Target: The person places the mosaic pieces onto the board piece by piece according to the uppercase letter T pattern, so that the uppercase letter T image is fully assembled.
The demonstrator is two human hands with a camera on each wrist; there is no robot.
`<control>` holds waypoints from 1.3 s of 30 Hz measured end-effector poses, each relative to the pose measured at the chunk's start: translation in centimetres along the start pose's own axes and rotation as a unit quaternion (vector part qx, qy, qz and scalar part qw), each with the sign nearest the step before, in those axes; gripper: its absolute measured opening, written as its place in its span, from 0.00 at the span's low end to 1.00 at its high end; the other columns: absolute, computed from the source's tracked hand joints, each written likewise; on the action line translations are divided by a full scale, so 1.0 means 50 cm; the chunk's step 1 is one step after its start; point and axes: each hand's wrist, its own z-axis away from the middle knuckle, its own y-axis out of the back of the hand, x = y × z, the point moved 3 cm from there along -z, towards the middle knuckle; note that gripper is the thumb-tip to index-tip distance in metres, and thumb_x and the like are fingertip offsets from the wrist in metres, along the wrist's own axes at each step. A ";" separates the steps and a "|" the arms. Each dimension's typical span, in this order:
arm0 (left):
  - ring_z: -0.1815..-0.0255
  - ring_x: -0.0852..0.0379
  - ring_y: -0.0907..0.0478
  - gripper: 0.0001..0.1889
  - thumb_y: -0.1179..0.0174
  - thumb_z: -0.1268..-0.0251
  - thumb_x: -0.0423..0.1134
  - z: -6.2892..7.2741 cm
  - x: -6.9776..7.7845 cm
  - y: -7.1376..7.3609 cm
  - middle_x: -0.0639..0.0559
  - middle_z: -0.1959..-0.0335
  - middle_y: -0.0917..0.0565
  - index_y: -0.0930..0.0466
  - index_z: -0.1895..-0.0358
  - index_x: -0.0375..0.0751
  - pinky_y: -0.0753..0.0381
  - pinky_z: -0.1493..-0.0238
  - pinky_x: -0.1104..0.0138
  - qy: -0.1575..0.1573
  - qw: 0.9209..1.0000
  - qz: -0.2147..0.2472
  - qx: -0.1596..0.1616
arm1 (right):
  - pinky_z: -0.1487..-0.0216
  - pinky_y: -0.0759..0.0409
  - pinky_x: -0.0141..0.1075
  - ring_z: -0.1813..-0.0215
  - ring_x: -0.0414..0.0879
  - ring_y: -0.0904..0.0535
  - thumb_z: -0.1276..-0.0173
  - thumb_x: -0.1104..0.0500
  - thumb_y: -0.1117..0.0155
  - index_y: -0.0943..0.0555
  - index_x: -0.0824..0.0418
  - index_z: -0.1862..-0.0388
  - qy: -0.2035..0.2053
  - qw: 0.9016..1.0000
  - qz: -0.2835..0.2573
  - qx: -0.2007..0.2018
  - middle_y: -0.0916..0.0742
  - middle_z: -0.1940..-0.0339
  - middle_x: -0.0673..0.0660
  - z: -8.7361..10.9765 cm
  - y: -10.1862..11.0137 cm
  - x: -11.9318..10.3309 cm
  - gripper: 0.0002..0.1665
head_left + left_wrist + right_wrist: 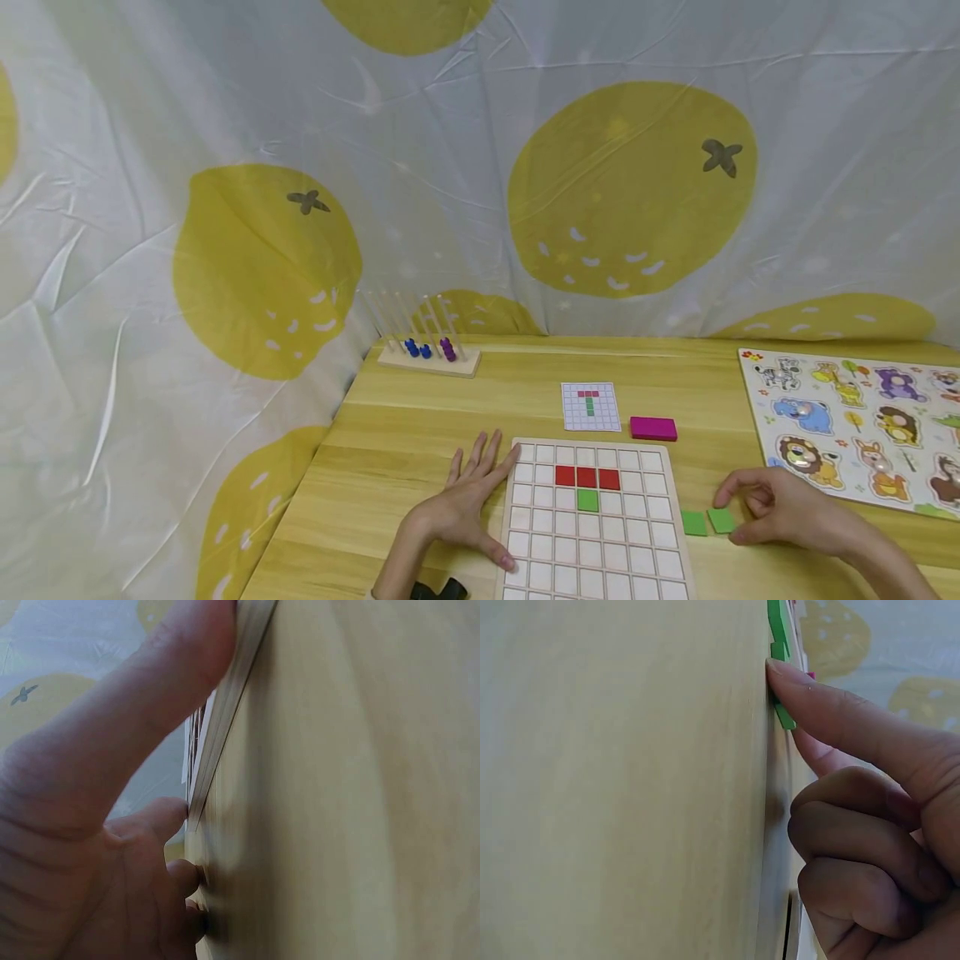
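A wooden grid board (600,533) lies before me, with three red tiles (587,477) in a row and a green tile (587,500) under the middle one. My left hand (468,500) is spread along its left edge, the thumb and forefinger touching the rim. In the left wrist view the thumb (142,697) presses the board's side (232,697). To the right of the board, my right hand (787,510) pinches a green square tile (721,521) between thumb and forefinger, its other fingers curled in. Beside it on the table lies another green tile (694,523).
A pattern card (603,417) showing a red and green T lies behind the board, next to a magenta block (653,428). An animal puzzle board (847,417) is at right. A peg stand (427,360) with beads stands back left; a black object (442,590) lies in front.
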 end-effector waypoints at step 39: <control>0.14 0.38 0.79 0.77 0.15 0.65 0.60 0.001 -0.002 -0.003 0.41 0.14 0.72 0.64 0.14 0.54 0.77 0.19 0.36 0.001 1.000 -0.001 0.000 | 0.79 0.40 0.28 0.82 0.35 0.41 0.49 0.61 0.16 0.18 0.58 0.62 -0.153 0.984 0.054 0.076 0.34 0.86 0.46 -0.161 -0.236 -0.149 0.19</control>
